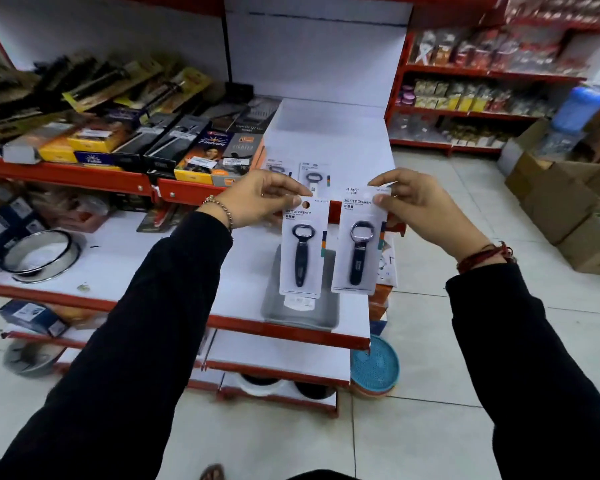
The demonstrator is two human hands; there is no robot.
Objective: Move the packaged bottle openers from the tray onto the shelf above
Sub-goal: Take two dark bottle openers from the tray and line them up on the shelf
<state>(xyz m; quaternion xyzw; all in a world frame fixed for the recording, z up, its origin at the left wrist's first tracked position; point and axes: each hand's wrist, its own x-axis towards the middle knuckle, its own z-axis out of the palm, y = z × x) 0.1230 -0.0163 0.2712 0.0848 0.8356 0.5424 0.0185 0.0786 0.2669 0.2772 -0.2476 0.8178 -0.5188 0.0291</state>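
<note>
The left hand (257, 199) pinches the top of one carded bottle opener (300, 247); the right hand (420, 206) pinches the top of a second opener (357, 240) just beside it. Both hang above the grey tray (298, 315) on the lower shelf (129, 258). Two more packs (312, 176) lie on the upper shelf (329, 140), beside boxed goods (201, 150). The cards read "BOTTLE OPENER".

A shop: red shelves (84, 174) of packaged goods (125, 133).
</note>
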